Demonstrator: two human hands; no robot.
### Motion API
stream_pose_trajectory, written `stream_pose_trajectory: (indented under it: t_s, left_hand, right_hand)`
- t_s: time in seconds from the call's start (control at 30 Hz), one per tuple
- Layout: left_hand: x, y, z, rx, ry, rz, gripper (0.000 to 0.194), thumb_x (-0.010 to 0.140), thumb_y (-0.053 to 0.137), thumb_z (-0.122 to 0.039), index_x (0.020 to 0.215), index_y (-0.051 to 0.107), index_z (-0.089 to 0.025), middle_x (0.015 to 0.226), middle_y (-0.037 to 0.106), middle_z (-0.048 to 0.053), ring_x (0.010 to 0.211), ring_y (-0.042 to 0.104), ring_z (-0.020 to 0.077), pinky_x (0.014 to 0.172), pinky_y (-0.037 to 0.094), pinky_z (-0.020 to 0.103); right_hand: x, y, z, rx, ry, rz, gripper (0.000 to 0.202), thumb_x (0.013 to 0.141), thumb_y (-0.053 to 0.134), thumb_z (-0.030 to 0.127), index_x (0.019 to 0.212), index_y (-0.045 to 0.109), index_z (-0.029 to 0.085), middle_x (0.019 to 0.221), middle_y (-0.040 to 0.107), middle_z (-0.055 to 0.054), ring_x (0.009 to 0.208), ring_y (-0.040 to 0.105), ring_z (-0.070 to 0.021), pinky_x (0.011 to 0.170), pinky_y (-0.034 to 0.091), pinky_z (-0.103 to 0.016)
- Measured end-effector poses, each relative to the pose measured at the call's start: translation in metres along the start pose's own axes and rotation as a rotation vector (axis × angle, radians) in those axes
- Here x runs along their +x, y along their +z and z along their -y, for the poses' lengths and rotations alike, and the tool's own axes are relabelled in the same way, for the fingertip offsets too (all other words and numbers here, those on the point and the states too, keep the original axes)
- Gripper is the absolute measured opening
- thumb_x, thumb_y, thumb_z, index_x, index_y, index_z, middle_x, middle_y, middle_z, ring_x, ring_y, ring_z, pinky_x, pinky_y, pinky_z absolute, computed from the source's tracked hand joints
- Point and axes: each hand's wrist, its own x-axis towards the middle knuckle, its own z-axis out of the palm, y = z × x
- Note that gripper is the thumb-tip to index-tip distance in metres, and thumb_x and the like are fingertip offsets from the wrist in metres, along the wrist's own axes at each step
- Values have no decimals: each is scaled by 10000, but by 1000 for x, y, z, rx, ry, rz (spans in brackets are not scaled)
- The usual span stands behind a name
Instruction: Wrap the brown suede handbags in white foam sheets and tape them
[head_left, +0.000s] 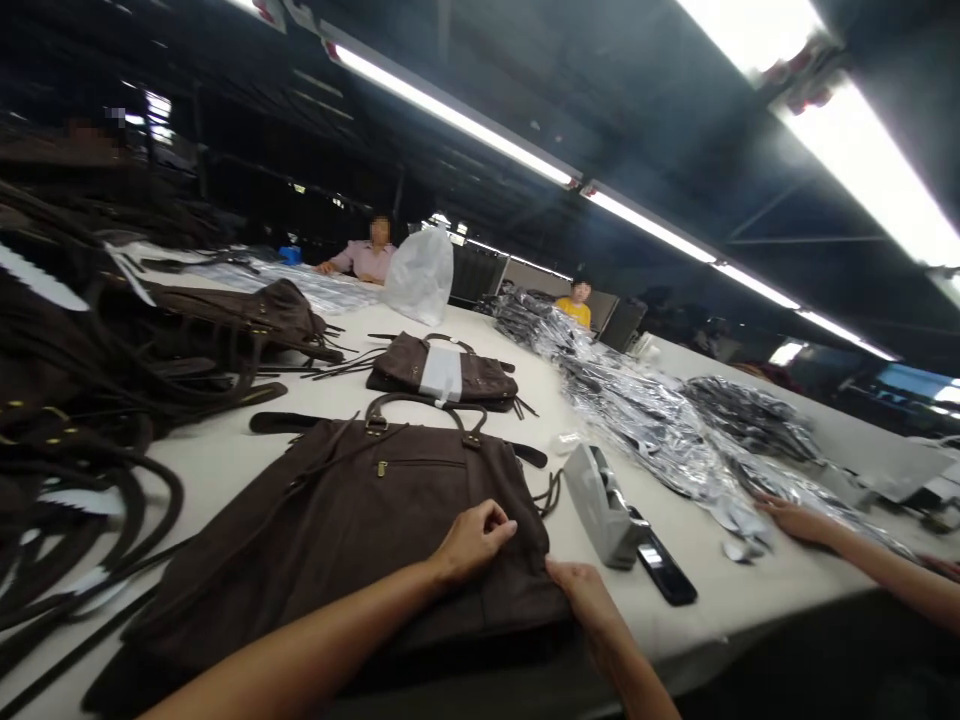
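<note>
A dark brown leather handbag (360, 500) lies flat on the table in front of me, its two handles pointing away and a short zip showing near the top. Over the bag's right half is my left hand (474, 542), closed, with thumb and forefinger curled together; whether something small sits between them I cannot make out. My right hand (583, 592) grips the bag's right edge, part of its fingers hidden at the side. Just beyond lies a second brown bag (397, 362) with a white paper band (441, 374) around it.
Right of the bag are a grey tape dispenser (604, 515) and a black phone (666, 568). Brown bags with straps (277, 315) pile up at left. Clear plastic-wrapped goods (645, 410) run along the right, where a co-worker's hand (799, 520) rests. Two people sit farther back.
</note>
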Motion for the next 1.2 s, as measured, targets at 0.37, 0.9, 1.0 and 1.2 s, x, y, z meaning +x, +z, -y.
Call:
stream_pose_trajectory:
  t_s: [0.37, 0.9, 1.0, 1.2]
  left_hand:
    - [22, 48, -31, 329, -119, -108, 321, 786, 637, -480, 884, 496, -209, 820, 683, 55, 810, 661, 247, 684, 375, 312]
    - [18, 50, -15, 118, -71, -144, 138, 927, 392, -283, 944, 509, -213, 794, 669, 34, 764, 648, 193, 719, 406, 299]
    - [19, 50, -14, 30, -63, -205, 118, 898, 394, -213, 947, 502, -208, 842, 657, 41, 817, 638, 177, 774, 431, 286]
    - [12, 48, -15, -111, -76, -373, 319, 907, 353, -233, 1169, 495, -119, 1242, 554, 165, 1183, 534, 205, 1079, 386, 331]
  right_hand:
    - [4, -6, 2, 198, -184, 312, 444, 869, 566, 454, 1156, 701, 144, 1088, 724, -103, 1065, 646, -288, 988, 470, -404]
    - [65, 10, 31, -230, -121, 185, 538, 880, 385, 631, 824, 653, 168, 832, 705, -107, 850, 658, -259, 780, 469, -337]
    - [84, 25, 24, -231, -51, 196, 509, 809, 424, 645, 700, 621, 189, 778, 702, -133, 834, 671, -292, 802, 495, -381]
    - [93, 24, 6, 170, 233, 228, 434, 630, 649, 644, 626, 620, 211, 733, 717, -140, 985, 694, -362, 879, 556, -424]
